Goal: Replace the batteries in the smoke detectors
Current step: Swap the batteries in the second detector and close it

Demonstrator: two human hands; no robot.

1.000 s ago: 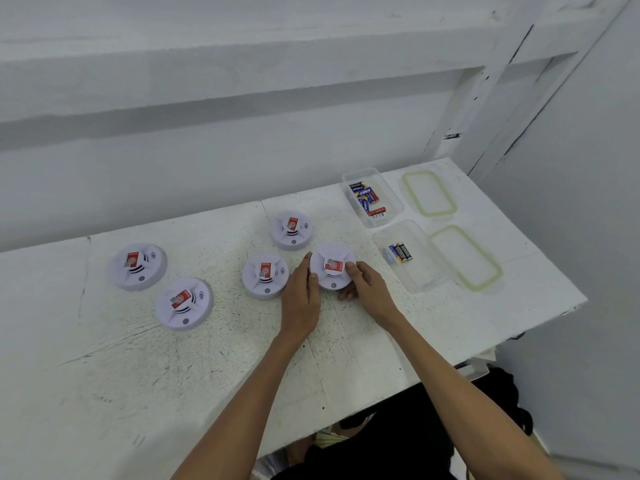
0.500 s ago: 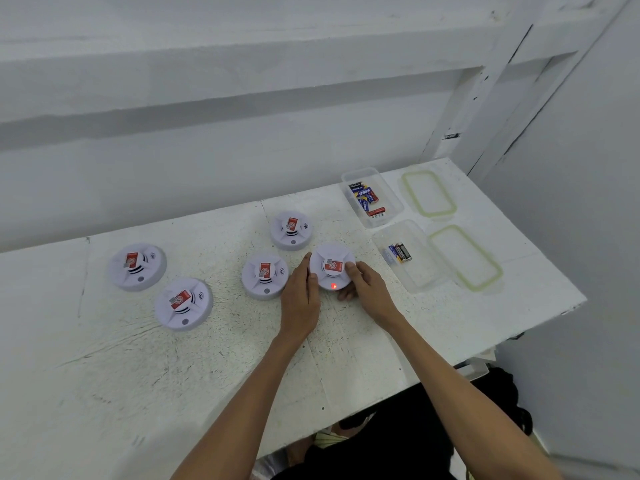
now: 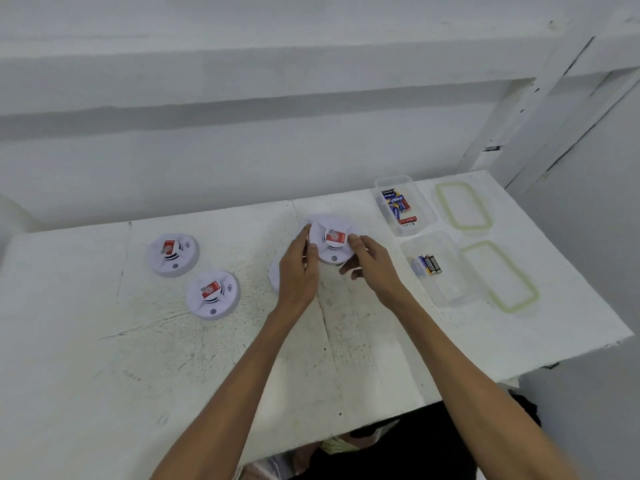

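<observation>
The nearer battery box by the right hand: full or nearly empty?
Nearly empty: the nearer box shows only about three batteries at its left end, and its lid is off.

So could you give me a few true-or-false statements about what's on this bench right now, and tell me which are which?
1. Both hands hold the same smoke detector. True: the left hand and right hand grip its opposite sides.
2. The far tub is empty. False: it holds a pile of batteries.
3. Both tub lids are snapped on. False: the lids lie on the table beside the open tubs.
4. Two detectors sit untouched to the left of the hands. True.
5. The near tub holds only a few batteries. True.
</observation>
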